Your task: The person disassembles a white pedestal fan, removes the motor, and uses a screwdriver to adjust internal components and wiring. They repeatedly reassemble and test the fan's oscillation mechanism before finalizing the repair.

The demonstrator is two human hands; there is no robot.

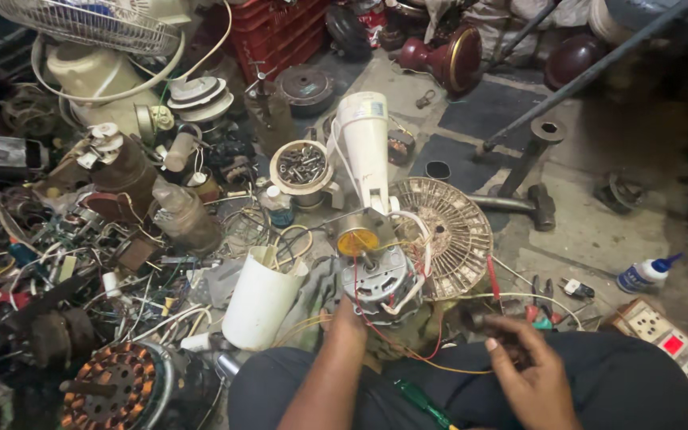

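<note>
Floor (599,231): littered with parts, wires and tools.
Fan guard (447,235): laid flat just behind the motor.
White cylinder (260,299): stood left of the motor.
Fan motor (377,279): upright at the knees, gripped from below by the left hand (346,318).
Right hand (523,362): closed on a small dark tool (483,320), wires alongside.
Glue bottle (645,273): lying far right.

You're over a bare concrete floor (599,231), dim light. Red crates (280,32) sit top centre, a white fan guard (81,24) upper left, dark metal stand legs (591,72) upper right.
</note>
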